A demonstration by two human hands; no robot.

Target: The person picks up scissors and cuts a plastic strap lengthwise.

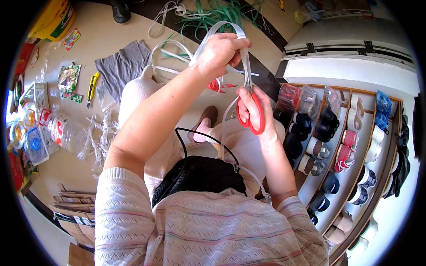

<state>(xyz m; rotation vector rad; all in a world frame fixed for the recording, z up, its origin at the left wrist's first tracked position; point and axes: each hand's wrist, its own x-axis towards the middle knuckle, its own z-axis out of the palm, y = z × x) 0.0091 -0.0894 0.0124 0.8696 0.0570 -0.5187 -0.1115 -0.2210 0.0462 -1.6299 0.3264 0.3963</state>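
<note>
My left hand [220, 52] is closed on a white woven plastic strap [245, 62], which loops up over the fingers and hangs down on the right. In my right hand [265, 104] is a pair of red-handled scissors [260, 113], with fingers around the handles. The blades point up and meet the hanging strap just below my left hand; whether they cut into it cannot be made out. A thin white strip trails from there toward my lap, where a black bag [199, 177] rests.
Green strapping [206, 20] lies on the floor ahead. To the left are a grey cloth [124, 64], a yellow box cutter [92, 88], a plastic bottle [64, 132] and tangled white strips [104, 137]. A shoe rack [339, 153] full of shoes stands at the right.
</note>
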